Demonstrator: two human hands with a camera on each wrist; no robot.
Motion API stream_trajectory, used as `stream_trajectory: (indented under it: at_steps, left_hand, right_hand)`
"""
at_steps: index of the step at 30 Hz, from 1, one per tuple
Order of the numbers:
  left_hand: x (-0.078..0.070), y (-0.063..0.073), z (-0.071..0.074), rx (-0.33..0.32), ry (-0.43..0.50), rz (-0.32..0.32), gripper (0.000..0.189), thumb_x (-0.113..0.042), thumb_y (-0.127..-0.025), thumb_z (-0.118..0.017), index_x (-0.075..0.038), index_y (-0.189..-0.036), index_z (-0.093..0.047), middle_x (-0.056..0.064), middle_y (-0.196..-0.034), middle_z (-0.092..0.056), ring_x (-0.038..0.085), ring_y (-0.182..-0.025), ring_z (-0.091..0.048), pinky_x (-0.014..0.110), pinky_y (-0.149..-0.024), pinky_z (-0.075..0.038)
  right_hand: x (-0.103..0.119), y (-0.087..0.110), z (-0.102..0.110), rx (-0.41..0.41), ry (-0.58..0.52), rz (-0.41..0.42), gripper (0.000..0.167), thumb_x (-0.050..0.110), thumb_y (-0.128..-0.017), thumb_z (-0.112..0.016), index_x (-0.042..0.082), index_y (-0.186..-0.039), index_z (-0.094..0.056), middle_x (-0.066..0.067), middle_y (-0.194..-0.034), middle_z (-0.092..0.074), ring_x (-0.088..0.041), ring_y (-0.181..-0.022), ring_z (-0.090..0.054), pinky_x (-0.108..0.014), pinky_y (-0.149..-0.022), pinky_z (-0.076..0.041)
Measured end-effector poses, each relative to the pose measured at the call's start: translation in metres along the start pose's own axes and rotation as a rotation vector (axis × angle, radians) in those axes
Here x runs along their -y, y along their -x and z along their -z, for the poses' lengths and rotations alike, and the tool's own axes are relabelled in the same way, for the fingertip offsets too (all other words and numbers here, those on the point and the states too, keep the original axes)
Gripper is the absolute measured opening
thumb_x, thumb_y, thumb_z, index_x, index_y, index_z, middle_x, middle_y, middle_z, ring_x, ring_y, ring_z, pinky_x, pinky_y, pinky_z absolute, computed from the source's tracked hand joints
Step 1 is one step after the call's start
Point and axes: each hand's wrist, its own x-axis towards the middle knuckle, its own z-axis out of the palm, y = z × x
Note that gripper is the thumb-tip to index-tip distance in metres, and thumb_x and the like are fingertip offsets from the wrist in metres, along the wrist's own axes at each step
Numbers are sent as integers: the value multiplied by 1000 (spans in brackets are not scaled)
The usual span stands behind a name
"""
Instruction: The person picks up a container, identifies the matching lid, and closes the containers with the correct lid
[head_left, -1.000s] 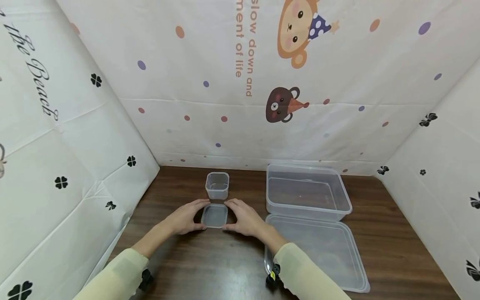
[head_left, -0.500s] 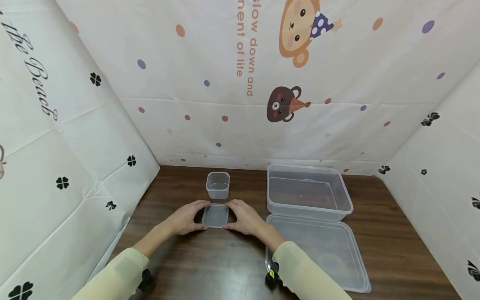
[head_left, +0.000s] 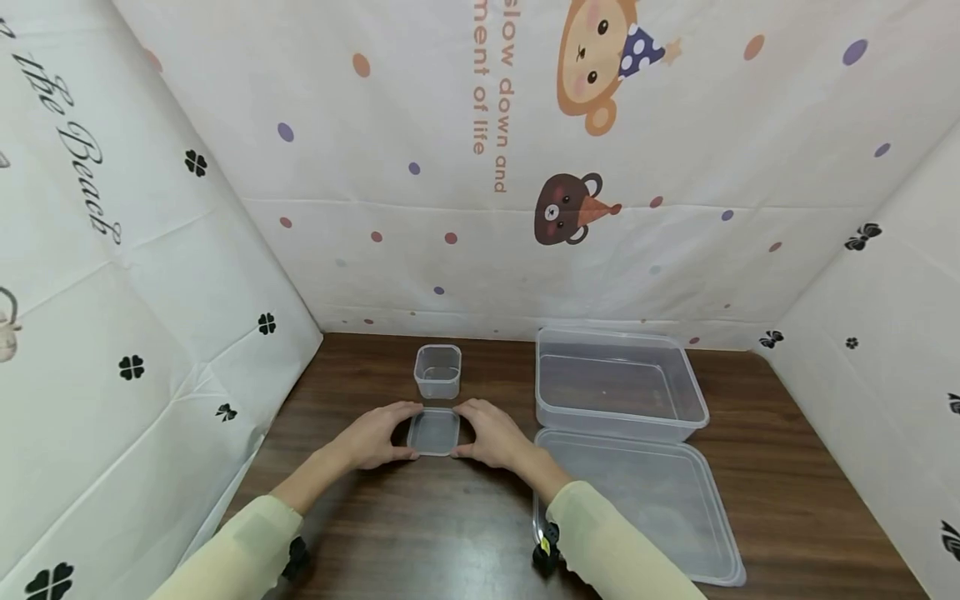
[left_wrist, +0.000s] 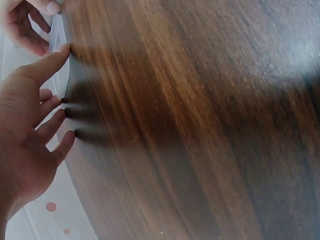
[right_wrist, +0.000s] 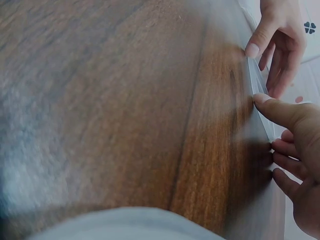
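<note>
Greyish small lid (head_left: 433,432), brown wood-grained table (head_left: 420,525), pale-yellow sleeves (head_left: 243,542), white dotted backdrop (head_left: 480,271)

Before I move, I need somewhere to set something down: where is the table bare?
The wooden table is bare between the forearms, between small container and large container, and right of the large lid. It's crowded around the small lid, held by left hand and right hand.

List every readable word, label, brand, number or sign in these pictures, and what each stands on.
"slow down and": back cloth.
"ment of life": back cloth, start cut off.
"the Beach": left cloth; what precedes is cut off.
Yellow mark on the black wrist device: too small to read.
Small lid, small box, large box, large lid: no readable text.
</note>
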Motion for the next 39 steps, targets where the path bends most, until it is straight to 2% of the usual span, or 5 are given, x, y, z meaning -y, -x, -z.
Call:
stream_trajectory:
  at_steps: [6,13,19,26,39]
  left_hand:
    - [3,-1,-3,2,7,14,81,-44,-92,-84,-7,-156,-51,17,-156,-53,38,-140,-54,56,-111,-47]
    - [6,0,-1,-4,18,12,80,-43,-93,-83,-7,-157,-50,17,-157,-52,38,-140,-54,57,-111,-47]
    - [7,1,-1,25,10,16,81,-44,-95,-81,-7,-159,-48,17,-159,-50,40,-144,-50,59,-112,-45]
    - [7,0,0,46,8,24,80,-43,-96,-80,-10,-160,-46,13,-161,-48,34,-143,-52,55,-113,-46]
    - [6,-1,6,45,22,-4,79,-41,-93,-83,-5,-156,-51,15,-156,-53,34,-141,-53,53,-113,-46]
  right_hand:
    - [-1,0,1,1,-11,8,74,44,-88,-88,5,-145,-62,-8,-142,-64,-27,-134,-58,-44,-111,-49]
    - [0,-1,1,-12,-25,8,72,42,-89,-87,4,-145,-62,-10,-144,-63,-28,-136,-58,-44,-112,-48]
    - [1,0,1,-3,-27,4,72,42,-90,-87,5,-145,-62,-9,-144,-63,-29,-138,-56,-47,-113,-48]
    - [2,2,0,-18,-11,8,72,44,-89,-87,5,-144,-63,-7,-143,-63,-29,-138,-56,-47,-112,-49]
    - [7,4,-1,-14,-2,-3,72,44,-90,-86,6,-145,-62,-8,-144,-62,-28,-137,-56,-47,-109,-51]
